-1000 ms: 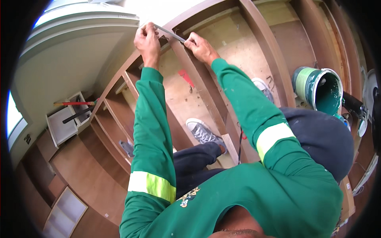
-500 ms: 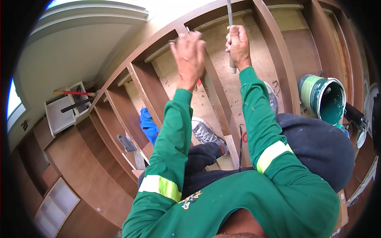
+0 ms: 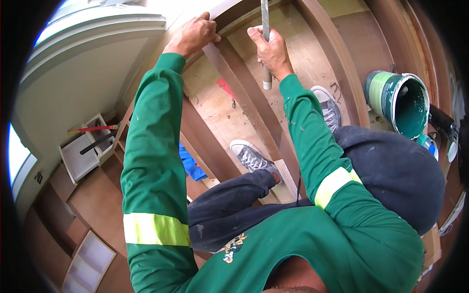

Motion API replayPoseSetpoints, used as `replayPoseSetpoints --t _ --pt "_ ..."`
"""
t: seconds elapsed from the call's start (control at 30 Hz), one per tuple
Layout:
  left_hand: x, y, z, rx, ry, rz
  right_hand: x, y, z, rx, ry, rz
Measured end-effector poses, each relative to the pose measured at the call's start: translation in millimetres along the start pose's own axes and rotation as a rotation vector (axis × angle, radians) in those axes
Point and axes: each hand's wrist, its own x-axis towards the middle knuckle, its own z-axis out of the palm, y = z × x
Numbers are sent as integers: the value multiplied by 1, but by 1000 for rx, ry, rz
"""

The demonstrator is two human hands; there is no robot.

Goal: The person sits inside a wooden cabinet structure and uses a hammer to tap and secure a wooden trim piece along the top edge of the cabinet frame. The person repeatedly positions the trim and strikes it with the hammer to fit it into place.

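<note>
My left hand [image 3: 194,34] is at the top, against the outer rail of a brown wooden frame [image 3: 223,8]. Its fingers are curled and pressed together; what they hold, if anything, is hidden. To its right, my right hand [image 3: 273,51] is closed round a long grey rod-shaped handle [image 3: 266,73] with a pale butt end. The handle's upper end runs out of the picture, so its head does not show. Directly below my left hand, a brown divider board [image 3: 244,80] runs back between the bays toward my legs.
My grey sneakers [image 3: 248,155] stand inside the frame's bays. A red piece [image 3: 225,88] and blue cloth [image 3: 191,163] lie in other bays. At right, an open green paint bucket [image 3: 386,100] lies tipped. A white tray [image 3: 78,158] and red-handled brush [image 3: 93,129] are at left.
My left hand has moved left and up, from over a bay to the outer rail, and its fingers have curled in. My right hand has shifted slightly left with the handle.
</note>
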Motion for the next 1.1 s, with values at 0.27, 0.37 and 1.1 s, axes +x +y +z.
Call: replayPoseSetpoints --t 0.27,0.37,1.1 --pt "-27 170 13 -1043 -68 20 13 -33 -38 -74 141 -193" --pt "-46 200 48 -532 367 29 27 -41 -51 -515 237 -441" --pt "-48 185 69 -944 465 -1461 9 9 63 -555 -272 18"
